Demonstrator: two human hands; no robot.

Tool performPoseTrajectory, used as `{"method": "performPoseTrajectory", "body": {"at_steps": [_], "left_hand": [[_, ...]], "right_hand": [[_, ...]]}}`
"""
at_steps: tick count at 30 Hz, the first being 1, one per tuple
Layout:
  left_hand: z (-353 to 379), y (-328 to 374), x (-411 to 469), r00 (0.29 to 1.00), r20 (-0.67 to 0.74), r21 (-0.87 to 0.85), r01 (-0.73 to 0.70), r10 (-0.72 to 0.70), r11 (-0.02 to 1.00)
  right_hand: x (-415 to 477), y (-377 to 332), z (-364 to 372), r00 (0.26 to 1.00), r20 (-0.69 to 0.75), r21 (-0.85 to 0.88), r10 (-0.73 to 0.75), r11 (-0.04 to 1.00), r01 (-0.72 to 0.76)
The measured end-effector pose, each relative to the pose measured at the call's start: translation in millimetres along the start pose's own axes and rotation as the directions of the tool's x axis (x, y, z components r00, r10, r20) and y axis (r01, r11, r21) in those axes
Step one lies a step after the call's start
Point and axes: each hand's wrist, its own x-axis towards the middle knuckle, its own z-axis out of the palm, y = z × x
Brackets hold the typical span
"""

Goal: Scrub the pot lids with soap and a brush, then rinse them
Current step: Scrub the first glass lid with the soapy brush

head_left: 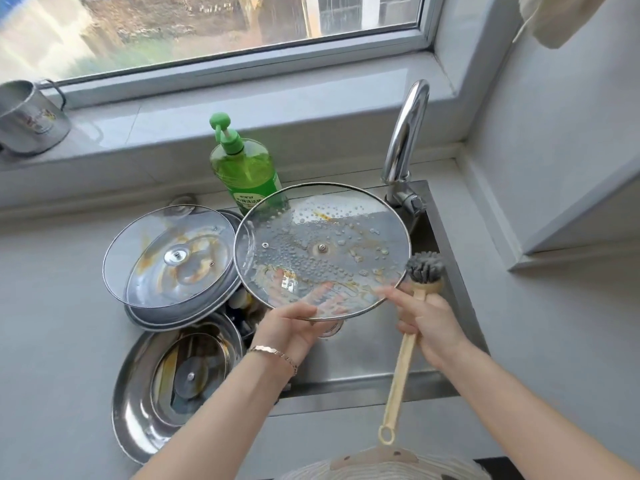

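Your L hand (291, 329) pinches the near rim of the wet glass lid (322, 244), tilted over the sink (367, 358). R hand (429, 327) is wrapped round the brush (405, 358), bristles up at the lid's right edge. Dirty lids (169, 258) are stacked left, w/ the soap bottle (246, 168) far behind.

A single wide-angle head view looks forward and steeply down, close above the sink (363, 379). It faces the window (207, 22) behind the sink. The grey bench (52, 289) spreads to both side edges.
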Motion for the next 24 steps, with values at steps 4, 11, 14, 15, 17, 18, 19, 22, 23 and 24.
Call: {"method": "performPoseTrajectory", "body": {"at_steps": [4,11,14,15,17,18,19,22,23,24], "left_hand": [[-5,13,-14,0.998,-0.009,0.076,-0.061,0.062,0.995],[-5,11,-30,0.985,0.107,0.319,-0.164,0.136,0.934],[-6,14,-36,0.983,0.165,0.366,-0.139,0.083,0.92],[-6,15,-37,0.983,0.169,0.362,-0.125,0.067,0.924],[-2,14,-38,0.985,0.162,0.37,-0.122,0.065,0.921],[-1,13,-37,0.986,0.152,0.387,-0.125,0.07,0.914],[0,12,-36,0.986,0.147,0.403,-0.128,0.074,0.906],[-4,12,-33,0.983,0.169,0.414,-0.132,0.067,0.901],[-6,13,-34,0.984,0.17,0.41,-0.122,0.056,0.904],[-7,13,-35,0.985,0.166,0.411,-0.113,0.047,0.905]], "right_hand": [[-5,-25,-20,0.982,-0.063,-0.601,-0.181,0.792,0.107],[-39,-25,39,0.88,0.437,-0.897,-0.186,-0.024,0.44],[-10,-35,35,0.912,0.377,-0.887,-0.163,0.221,0.406],[6,-42,27,0.933,0.278,-0.893,-0.227,0.298,0.339],[20,-47,20,0.939,0.15,-0.903,-0.31,0.344,0.257],[17,-43,23,0.934,0.19,-0.897,-0.302,0.334,0.291],[7,-39,31,0.918,0.287,-0.866,-0.275,0.335,0.371],[-12,-29,34,0.882,0.44,-0.782,-0.169,0.41,0.469],[-1,-31,26,0.906,0.38,-0.806,-0.185,0.414,0.423],[12,-35,17,0.938,0.261,-0.839,-0.226,0.428,0.337]]}}
